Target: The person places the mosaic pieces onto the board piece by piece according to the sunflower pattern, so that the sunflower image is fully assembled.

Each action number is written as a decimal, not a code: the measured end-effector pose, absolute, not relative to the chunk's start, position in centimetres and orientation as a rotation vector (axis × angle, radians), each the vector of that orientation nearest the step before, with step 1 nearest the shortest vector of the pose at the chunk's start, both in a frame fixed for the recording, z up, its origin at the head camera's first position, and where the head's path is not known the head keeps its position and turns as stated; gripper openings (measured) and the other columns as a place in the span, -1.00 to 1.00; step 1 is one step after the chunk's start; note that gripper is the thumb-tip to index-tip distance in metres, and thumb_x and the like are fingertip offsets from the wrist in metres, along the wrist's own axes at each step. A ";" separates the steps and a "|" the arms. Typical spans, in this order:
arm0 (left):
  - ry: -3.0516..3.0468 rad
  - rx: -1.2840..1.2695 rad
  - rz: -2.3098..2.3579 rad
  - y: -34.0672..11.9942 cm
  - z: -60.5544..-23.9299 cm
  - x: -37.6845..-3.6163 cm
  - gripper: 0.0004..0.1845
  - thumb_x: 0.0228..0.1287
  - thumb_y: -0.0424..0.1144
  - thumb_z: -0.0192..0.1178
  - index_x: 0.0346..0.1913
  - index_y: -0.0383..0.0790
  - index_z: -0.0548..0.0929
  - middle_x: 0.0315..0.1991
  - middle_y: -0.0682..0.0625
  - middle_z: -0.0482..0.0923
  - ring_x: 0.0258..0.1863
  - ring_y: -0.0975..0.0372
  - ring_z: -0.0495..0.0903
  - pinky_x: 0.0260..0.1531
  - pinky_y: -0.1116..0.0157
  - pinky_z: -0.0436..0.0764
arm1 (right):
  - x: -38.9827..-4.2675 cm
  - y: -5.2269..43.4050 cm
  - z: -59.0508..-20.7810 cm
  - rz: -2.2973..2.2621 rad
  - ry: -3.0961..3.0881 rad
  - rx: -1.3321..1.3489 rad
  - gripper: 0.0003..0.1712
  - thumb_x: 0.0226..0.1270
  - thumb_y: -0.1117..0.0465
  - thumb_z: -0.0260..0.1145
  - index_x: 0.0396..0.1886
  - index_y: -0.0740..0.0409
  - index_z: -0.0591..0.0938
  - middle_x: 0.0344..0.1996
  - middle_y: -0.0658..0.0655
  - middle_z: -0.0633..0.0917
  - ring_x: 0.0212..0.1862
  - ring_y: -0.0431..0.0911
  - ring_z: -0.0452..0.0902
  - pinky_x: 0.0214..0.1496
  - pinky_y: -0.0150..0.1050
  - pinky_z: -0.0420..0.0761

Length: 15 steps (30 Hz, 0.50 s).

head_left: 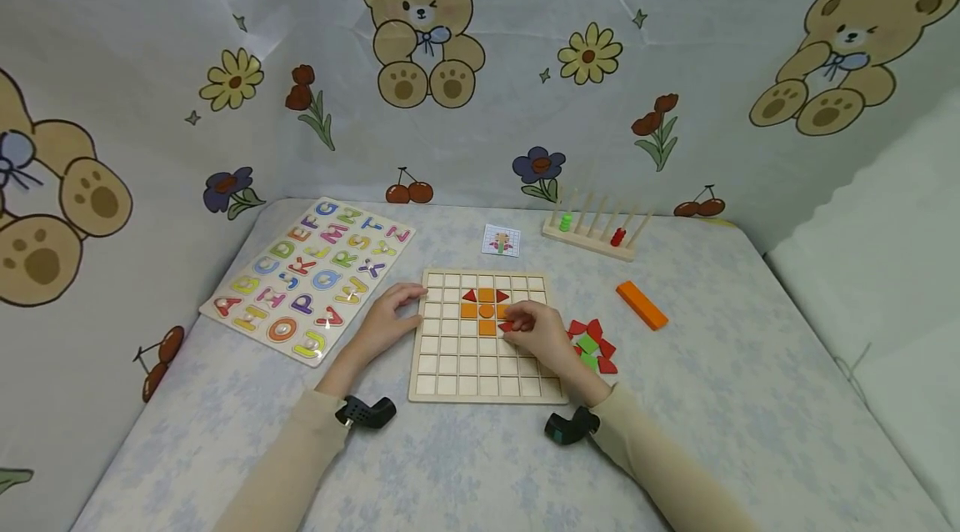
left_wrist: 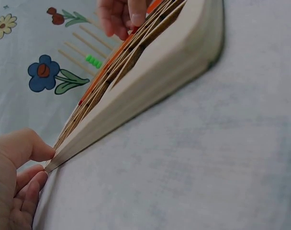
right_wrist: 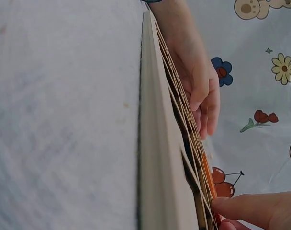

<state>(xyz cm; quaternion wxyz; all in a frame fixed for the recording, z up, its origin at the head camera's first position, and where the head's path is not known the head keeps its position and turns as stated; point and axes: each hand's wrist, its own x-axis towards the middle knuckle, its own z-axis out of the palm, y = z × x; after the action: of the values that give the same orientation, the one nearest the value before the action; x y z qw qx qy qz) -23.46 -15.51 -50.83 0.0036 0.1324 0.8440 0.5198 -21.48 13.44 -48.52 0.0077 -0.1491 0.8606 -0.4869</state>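
The right hand pinches a small red piece between thumb and fingertips and sets it at the right side of the coloured figure on the grid board; whether the piece already sits in its cell is hard to tell, since the fingers cover it. The left hand lies flat with its fingers relaxed against the board's left edge, steadying it. The board lies flat on the table, straight in front of the person. On it a small cluster is laid: orange squares with a red triangle at the upper left and another at the upper right. That fills only a few cells near the top middle, and most of the grid is bare, so the pattern looks early on. Loose red and green pieces wait just right of the board, with an orange block beyond them. A small picture card lies behind the board, an alphabet puzzle to the left, a peg rack at the back.
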 end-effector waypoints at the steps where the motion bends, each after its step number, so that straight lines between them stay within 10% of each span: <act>1: 2.650 0.423 1.627 -15.5 -50.9 -23.5 -0.53 0.15 -0.38 0.25 0.18 -0.29 0.54 0.23 -0.14 0.44 0.25 0.04 0.41 0.33 0.03 0.40 | -21.4 13.4 -48.6 -1.531 2.694 -0.460 -0.67 0.01 0.44 0.44 -0.14 0.31 0.66 -0.26 0.24 0.70 -0.33 -0.13 0.53 -0.29 -0.48 0.58; 15: 2.661 0.406 1.601 -15.5 -50.6 -23.3 -0.53 0.17 -0.37 0.25 0.19 -0.27 0.53 0.23 -0.12 0.44 0.26 0.04 0.42 0.33 0.05 0.40 | -21.3 13.1 -49.1 -1.563 2.779 -0.506 -0.77 0.04 0.41 0.44 -0.25 0.31 0.68 -0.35 0.23 0.69 -0.41 -0.19 0.52 -0.34 -0.48 0.58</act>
<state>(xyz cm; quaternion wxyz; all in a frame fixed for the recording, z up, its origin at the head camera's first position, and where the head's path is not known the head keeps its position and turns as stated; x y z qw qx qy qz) -23.34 -15.52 -50.63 0.0048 0.1296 0.8496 0.5113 -21.27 13.10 -49.11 -0.0432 -0.1567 0.8599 -0.4838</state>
